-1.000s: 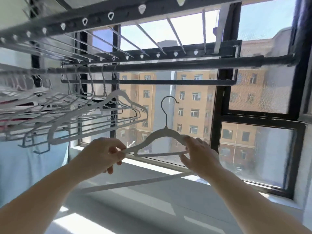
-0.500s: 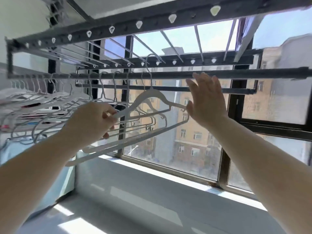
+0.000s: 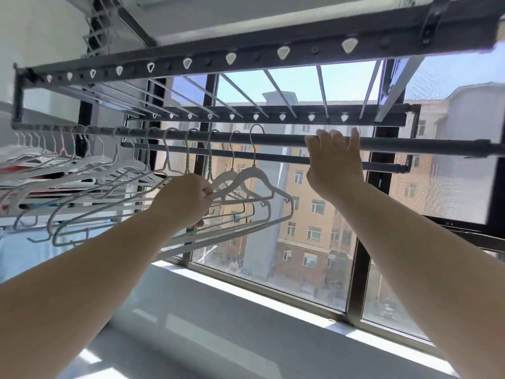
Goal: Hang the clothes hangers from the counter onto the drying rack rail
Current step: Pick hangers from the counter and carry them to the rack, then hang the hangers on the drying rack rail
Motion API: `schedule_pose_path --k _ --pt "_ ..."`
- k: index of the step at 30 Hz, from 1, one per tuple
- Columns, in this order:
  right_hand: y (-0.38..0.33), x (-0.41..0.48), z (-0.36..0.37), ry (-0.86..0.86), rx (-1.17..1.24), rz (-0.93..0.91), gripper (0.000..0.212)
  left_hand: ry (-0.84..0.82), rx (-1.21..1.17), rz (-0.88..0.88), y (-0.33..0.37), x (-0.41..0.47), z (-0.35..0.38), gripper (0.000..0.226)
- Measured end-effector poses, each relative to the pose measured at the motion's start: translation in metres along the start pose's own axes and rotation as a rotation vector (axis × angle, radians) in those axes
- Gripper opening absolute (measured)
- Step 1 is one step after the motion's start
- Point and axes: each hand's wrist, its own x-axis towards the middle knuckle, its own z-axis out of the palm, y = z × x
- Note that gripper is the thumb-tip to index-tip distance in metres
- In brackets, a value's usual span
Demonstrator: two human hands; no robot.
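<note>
White hanger (image 3: 254, 184), head view: it hangs at the right-hand end of the row, hook over the rail (image 3: 410, 144), body swung slightly out of line with its neighbours. So the task's thing is on the drying rack, not on the desk (image 3: 218, 324), which runs pale and sunlit under the window (image 3: 314, 242).

Left hand (image 3: 185, 198): fingers curled round the near shoulder end of the hanger, gripping it. Likely reason: to steady it and square it up against the others before letting go.

Right hand (image 3: 336, 162): raised to the rail, well to the right of the hook, fingers mostly straight and laid against the bar, holding nothing. Probably braces the rail so it does not sway. Whether the fingertips hook over the top, cannot tell.

Other hangers (image 3: 109, 170): a packed row to the left, hooks side by side on the same rail, bodies fanned toward the camera.

Upper rack frame (image 3: 246, 54): dark bar with white pegs overhead, unused.

Judgement: this hanger's placing is nearly finished; release comes next.
</note>
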Motion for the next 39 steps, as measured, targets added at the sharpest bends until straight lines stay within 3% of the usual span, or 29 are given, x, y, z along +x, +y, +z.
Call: schedule_pose_path --k 8,13,18,22,27,31,39 --pt "0.006 0.0 0.001 -0.022 0.037 -0.043 0.05 0.001 0.051 -0.022 0.004 -0.002 0.013 0.011" --pt "0.016 -0.011 0.0 -0.03 0.046 -0.056 0.054 0.116 0.23 -0.005 0.018 -0.012 0.009 0.025" --pt "0.029 -0.039 -0.001 0.023 0.038 -0.061 0.046 0.235 0.099 0.221 0.041 -0.034 0.013 0.021" --pt "0.052 -0.072 0.002 -0.072 0.009 -0.084 0.042 0.306 -0.051 0.397 0.063 -0.059 0.032 0.015" --pt "0.1 -0.143 0.002 -0.274 -0.017 -0.12 0.033 0.008 -0.308 0.396 0.107 -0.091 0.094 0.026" --pt "0.167 -0.216 -0.011 -0.36 -0.042 -0.083 0.028 -0.213 -0.377 0.379 0.162 -0.12 0.162 0.014" --pt "0.335 -0.394 -0.055 -0.632 -0.109 0.424 0.029 -0.559 -0.466 0.355 0.298 -0.21 0.284 0.013"
